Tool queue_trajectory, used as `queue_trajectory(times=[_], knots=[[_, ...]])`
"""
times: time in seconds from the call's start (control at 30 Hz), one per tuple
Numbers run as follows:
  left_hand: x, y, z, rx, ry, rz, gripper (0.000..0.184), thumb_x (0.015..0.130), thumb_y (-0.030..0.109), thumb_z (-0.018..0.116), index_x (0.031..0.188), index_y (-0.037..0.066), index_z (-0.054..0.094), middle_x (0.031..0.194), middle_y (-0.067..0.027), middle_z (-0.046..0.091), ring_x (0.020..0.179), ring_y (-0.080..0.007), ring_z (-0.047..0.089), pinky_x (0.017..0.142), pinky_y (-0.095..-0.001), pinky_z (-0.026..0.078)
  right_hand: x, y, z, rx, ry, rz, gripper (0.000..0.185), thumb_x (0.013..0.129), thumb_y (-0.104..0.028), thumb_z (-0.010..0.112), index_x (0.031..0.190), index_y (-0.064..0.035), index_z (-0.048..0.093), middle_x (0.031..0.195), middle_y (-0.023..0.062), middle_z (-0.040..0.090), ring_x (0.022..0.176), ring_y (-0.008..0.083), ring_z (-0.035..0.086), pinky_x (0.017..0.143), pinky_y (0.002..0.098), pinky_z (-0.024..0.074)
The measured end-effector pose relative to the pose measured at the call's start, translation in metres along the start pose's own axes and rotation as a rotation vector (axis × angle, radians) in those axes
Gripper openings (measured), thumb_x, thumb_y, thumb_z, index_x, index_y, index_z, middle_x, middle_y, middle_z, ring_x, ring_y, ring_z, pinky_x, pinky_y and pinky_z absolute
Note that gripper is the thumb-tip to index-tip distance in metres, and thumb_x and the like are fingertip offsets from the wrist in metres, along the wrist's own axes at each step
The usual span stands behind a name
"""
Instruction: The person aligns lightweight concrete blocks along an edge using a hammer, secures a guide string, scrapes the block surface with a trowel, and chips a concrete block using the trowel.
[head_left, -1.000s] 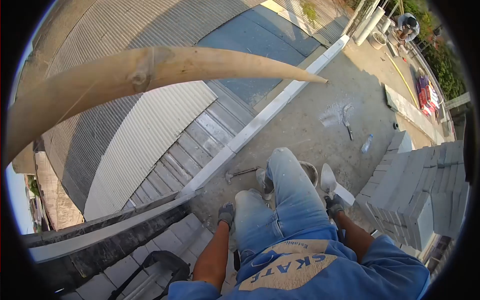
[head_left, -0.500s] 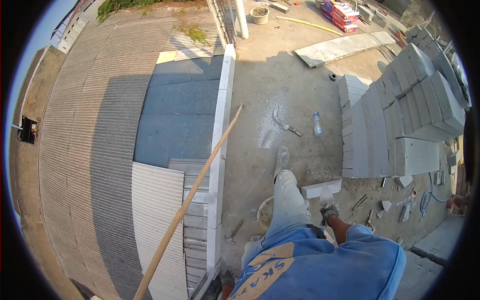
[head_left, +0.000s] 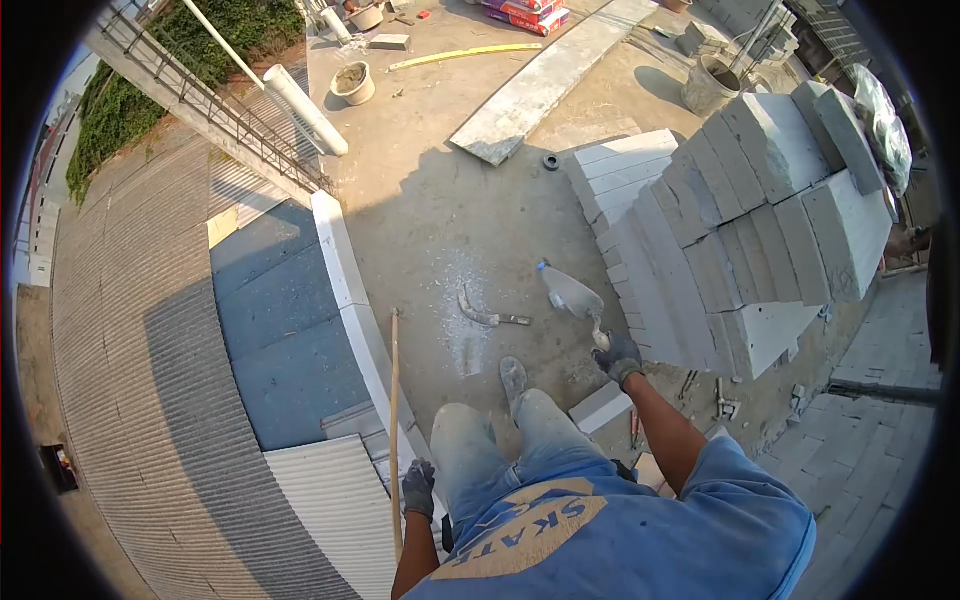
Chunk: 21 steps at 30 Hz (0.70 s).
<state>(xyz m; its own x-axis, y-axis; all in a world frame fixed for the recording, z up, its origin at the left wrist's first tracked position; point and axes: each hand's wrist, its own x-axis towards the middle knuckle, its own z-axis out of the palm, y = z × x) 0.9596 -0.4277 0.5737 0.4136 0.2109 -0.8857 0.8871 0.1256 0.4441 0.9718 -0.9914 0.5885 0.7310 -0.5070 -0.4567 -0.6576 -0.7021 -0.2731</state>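
My right hand [head_left: 619, 360], in a grey glove, is closed round the handle of a trowel [head_left: 574, 294]. Its pale blade points away from me over the floor and covers most of a bottle with a blue cap [head_left: 543, 266]. On the left, my gloved left hand [head_left: 418, 488] hangs beside a long wooden pole [head_left: 394, 400]. Its fingers look loosely bent and apart from the pole, with nothing visible in them. Ahead of my feet, a hook-shaped tool [head_left: 480, 314] lies in white dust.
Stacked pale blocks [head_left: 690, 240] stand at the right. A low white block wall [head_left: 350, 300] borders corrugated roofing [head_left: 130, 330] on the left. Farther off are a long plank [head_left: 555, 80], a bucket [head_left: 352, 84] and a yellow level [head_left: 465, 54]. A loose block [head_left: 601, 406] lies near my right foot.
My right hand has raised the trowel and moved it forward, over the bottle. My left hand has come up from low beside my body to near the pole. My view has turned.
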Motion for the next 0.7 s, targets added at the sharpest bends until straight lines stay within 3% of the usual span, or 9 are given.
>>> queue_trajectory(times=[0.07, 0.2, 0.33, 0.37, 0.43, 0.57, 0.63, 0.67, 0.7], knots=[[0.037, 0.055, 0.007, -0.07, -0.031, 0.042, 0.031, 0.099, 0.038, 0.053, 0.119, 0.017, 0.061, 0.105, 0.0004, 0.069, 0.091, -0.0153, 0.065, 0.079, -0.0351, 0.045, 0.018, 0.022, 0.014, 0.116, -0.034, 0.132, 0.05, 0.08, -0.039, 0.075, 0.115, -0.0052, 0.062, 0.091, 0.017, 0.07, 0.081, 0.0366, 0.069, 0.071, 0.0459, 0.0546], [0.082, 0.133, 0.045, 0.007, 0.006, 0.128, 0.025, 0.094, 0.028, 0.058, 0.115, 0.015, 0.061, 0.099, -0.0009, 0.068, 0.088, -0.0168, 0.066, 0.076, -0.0325, 0.05, 0.013, 0.033, 0.023, 0.997, -0.243, 0.601, 0.027, 0.086, -0.028, 0.074, 0.095, -0.0052, 0.061, 0.065, 0.0085, 0.056, 0.046, 0.0206, 0.055, 0.04, 0.0344, 0.0467], [0.182, 0.127, 0.048, 1.708, -0.12, 1.013, 0.03, 0.088, 0.018, 0.063, 0.117, 0.012, 0.057, 0.096, -0.005, 0.067, 0.084, -0.0254, 0.068, 0.076, -0.0429, 0.055, 0.041, 0.005, 0.022, 1.073, -0.292, 1.011, 0.022, 0.086, -0.022, 0.075, 0.089, -0.0044, 0.061, 0.062, 0.0123, 0.056, 0.05, 0.0291, 0.057, 0.047, 0.0475, 0.0499], [0.172, 0.143, 0.067, 1.696, -0.11, 0.991, 0.03, 0.088, 0.018, 0.063, 0.117, 0.012, 0.057, 0.096, -0.005, 0.067, 0.084, -0.0254, 0.068, 0.076, -0.0429, 0.055, 0.05, 0.008, 0.03, 1.043, -0.329, 1.05, 0.02, 0.086, -0.021, 0.074, 0.09, -0.0041, 0.063, 0.063, 0.013, 0.057, 0.051, 0.0306, 0.057, 0.047, 0.0498, 0.0495], [0.141, 0.212, 0.119, 1.905, -0.339, 0.393, 0.052, 0.086, 0.021, 0.069, 0.133, 0.009, 0.052, 0.12, -0.0154, 0.065, 0.108, -0.0294, 0.066, 0.096, -0.0434, 0.05, 0.069, 0.01, 0.043, 0.828, -0.459, 0.831, 0.019, 0.087, -0.022, 0.073, 0.093, -0.0041, 0.067, 0.066, 0.0141, 0.061, 0.054, 0.0301, 0.059, 0.048, 0.0488, 0.0484], [0.242, 0.294, 0.128, 1.253, -0.285, 0.865, 0.052, 0.087, 0.025, 0.069, 0.134, 0.011, 0.052, 0.118, -0.0222, 0.065, 0.108, -0.0354, 0.066, 0.093, -0.0489, 0.051, 0.151, -0.047, -0.025, 0.301, -0.473, 0.647, 0.019, 0.087, -0.025, 0.072, 0.092, -0.0069, 0.069, 0.07, 0.0128, 0.064, 0.057, 0.0275, 0.061, 0.05, 0.0467, 0.0488], [0.213, 0.37, 0.178, 1.308, -0.302, 0.084, 0.043, 0.092, 0.025, 0.064, 0.131, 0.01, 0.053, 0.117, -0.0264, 0.065, 0.108, -0.0426, 0.064, 0.092, -0.0527, 0.051, 0.217, -0.07, -0.046, 0.16, -0.482, 0.51, 0.018, 0.088, -0.026, 0.071, 0.092, -0.0083, 0.069, 0.072, 0.0121, 0.066, 0.058, 0.0261, 0.062, 0.052, 0.0457, 0.049], [0.191, 0.461, 0.218, 1.513, -0.391, 0.172, 0.036, 0.098, 0.022, 0.056, 0.13, 0.006, 0.053, 0.119, -0.0246, 0.065, 0.106, -0.042, 0.065, 0.091, -0.0499, 0.051, 0.259, -0.088, -0.056, 0.109, -0.491, 0.421, 0.018, 0.088, -0.027, 0.07, 0.092, -0.009, 0.07, 0.073, 0.0117, 0.066, 0.059, 0.0255, 0.062, 0.052, 0.0452, 0.0491], [0.287, 0.426, 0.198, 1.445, -0.19, 0.306, 0.03, 0.103, 0.021, 0.047, 0.127, 0.006, 0.055, 0.122, -0.021, 0.063, 0.104, -0.0388, 0.064, 0.091, -0.0451, 0.051, 0.301, -0.11, -0.068, 0.054, -0.505, 0.318, 0.018, 0.088, -0.028, 0.07, 0.092, -0.0097, 0.07, 0.074, 0.0114, 0.067, 0.06, 0.0248, 0.063, 0.053, 0.0446, 0.0492]])
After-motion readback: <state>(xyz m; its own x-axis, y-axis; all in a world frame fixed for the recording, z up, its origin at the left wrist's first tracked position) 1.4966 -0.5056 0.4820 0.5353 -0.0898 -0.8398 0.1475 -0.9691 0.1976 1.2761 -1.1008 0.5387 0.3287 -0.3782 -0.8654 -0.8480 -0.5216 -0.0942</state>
